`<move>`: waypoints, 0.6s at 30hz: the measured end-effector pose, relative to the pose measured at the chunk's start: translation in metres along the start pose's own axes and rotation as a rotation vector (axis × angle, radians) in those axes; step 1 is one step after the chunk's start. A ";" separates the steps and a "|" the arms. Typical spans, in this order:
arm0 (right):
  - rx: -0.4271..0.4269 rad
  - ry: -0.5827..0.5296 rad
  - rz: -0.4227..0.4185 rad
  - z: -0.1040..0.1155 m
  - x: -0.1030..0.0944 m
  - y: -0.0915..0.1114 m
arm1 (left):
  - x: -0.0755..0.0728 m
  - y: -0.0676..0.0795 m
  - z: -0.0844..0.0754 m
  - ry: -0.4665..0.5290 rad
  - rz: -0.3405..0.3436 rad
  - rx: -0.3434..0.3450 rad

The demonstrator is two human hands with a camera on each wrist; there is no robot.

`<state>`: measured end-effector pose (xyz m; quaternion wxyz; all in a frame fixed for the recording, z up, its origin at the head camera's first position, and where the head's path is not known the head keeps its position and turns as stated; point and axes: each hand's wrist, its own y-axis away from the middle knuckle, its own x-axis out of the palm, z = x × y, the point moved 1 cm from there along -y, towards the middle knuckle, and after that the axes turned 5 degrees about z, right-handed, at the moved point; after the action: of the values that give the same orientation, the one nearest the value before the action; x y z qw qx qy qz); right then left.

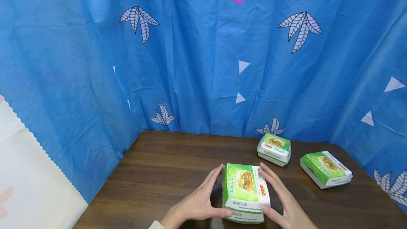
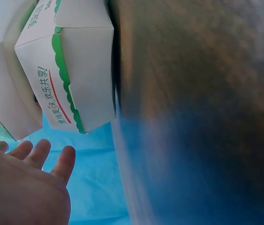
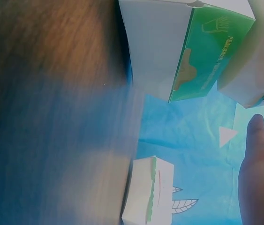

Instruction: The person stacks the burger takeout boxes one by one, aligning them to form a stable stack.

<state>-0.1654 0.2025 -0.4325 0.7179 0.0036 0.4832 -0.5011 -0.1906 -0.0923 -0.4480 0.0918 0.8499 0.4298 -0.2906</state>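
A green and white hamburger box (image 1: pixel 243 183) sits over a second one, the lower hamburger box (image 1: pixel 244 217), near the table's front. My left hand (image 1: pixel 200 202) holds the upper box's left side, thumb at the front corner and fingertips at the back corner. On the opposite side my right hand (image 1: pixel 284 200) holds it, its thumb on the front face and fingers along the top right edge. The left wrist view shows the lower box (image 2: pixel 82 70) standing on the table, with the upper box (image 2: pixel 10 70) right against it. Most of the lower box is hidden from above.
Two more hamburger boxes lie to the right: one (image 1: pixel 274 149) near the back edge, another (image 1: pixel 325 169) farther right. The brown wooden table (image 1: pixel 165 165) is backed by a blue patterned curtain (image 1: pixel 197 63). Pale cloth (image 1: pixel 28 172) hangs at the left.
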 end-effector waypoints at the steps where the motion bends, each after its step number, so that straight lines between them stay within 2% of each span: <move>1: 0.001 -0.002 -0.002 0.000 0.000 0.000 | -0.001 0.000 -0.001 -0.001 -0.002 -0.001; 6: 0.013 -0.003 -0.010 0.000 -0.002 0.000 | -0.004 0.000 -0.004 -0.010 -0.019 0.002; 10: -0.035 -0.026 -0.032 0.000 -0.003 -0.001 | -0.006 -0.001 -0.007 -0.016 -0.031 0.017; 13: -0.041 -0.056 -0.042 0.000 -0.004 -0.001 | -0.007 -0.001 -0.009 -0.023 -0.040 0.024; 18: -0.007 -0.081 -0.054 -0.003 -0.004 0.000 | -0.008 -0.002 -0.014 -0.027 -0.051 0.034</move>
<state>-0.1673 0.2071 -0.4310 0.7231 -0.0320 0.4554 -0.5183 -0.1904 -0.0911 -0.4320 0.0756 0.8361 0.4451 -0.3116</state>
